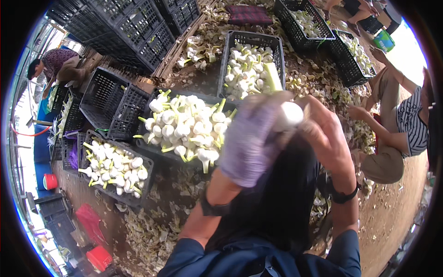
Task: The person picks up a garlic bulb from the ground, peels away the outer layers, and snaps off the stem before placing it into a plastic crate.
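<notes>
A white garlic bulb with a thick pale green stalk is held up over my lap. My left hand, in a lavender knit glove, is wrapped round it and smeared by motion. Bare, my right hand presses its thumb and fingers against the bulb's right side; its fingertips are blurred. Just left of the glove, a black crate is heaped with trimmed garlic bulbs. Beyond my hands stands another black crate of garlic, its bulbs with short green stems.
Garlic fills a crate at the left, near a bare black crate. Stacked crates rise at the back left. Dry skins litter the ground. At the right sits a person in a striped top; another person bends at the far left.
</notes>
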The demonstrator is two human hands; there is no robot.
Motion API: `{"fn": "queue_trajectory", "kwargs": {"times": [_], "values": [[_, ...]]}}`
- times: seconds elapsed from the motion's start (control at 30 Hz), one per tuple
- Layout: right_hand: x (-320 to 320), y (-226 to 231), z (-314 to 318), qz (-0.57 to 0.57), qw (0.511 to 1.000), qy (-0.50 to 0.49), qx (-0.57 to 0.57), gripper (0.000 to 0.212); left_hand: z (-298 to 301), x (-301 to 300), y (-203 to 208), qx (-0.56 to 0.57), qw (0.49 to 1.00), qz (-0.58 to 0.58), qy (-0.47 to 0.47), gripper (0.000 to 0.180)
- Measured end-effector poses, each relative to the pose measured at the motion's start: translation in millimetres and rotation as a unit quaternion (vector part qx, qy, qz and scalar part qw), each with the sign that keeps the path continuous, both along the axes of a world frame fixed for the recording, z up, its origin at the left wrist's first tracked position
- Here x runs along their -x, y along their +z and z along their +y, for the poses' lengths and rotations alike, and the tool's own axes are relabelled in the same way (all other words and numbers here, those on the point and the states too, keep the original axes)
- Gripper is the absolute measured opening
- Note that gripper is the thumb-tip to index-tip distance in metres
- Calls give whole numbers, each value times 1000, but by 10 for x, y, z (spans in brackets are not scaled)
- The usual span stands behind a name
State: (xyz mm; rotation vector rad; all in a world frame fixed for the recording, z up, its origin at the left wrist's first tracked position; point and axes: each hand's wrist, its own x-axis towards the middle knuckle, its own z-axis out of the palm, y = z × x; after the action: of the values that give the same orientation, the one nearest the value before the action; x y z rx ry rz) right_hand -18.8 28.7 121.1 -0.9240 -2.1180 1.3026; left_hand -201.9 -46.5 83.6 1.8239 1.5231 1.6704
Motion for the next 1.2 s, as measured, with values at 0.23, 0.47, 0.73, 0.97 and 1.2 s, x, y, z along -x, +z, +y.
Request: {"fn": "queue_trajectory", "kwargs": {"times": [0.23,0.47,0.73,0.97,1.2], "values": [[-658,-87,147,98,986,-114,76,27,-702,960,-995,293,951,-70,-66,48],[-1648,-1043,277,96,933,-259,228,33,-804,1179,-2034,548,834,29,-59,50],[-2561,-2695,432,-88,871,-375,306,34,-611,618,-1995,514,760,393,55,48],[-2614,-3356,1011,-287,863,-409,77,38,-1077,1031,-2504,422,754,503,26,35],[-3036,-4008,1729,-398,772,-496,13,39,-1362,973,-2644,505,776,376,41,36]]}}
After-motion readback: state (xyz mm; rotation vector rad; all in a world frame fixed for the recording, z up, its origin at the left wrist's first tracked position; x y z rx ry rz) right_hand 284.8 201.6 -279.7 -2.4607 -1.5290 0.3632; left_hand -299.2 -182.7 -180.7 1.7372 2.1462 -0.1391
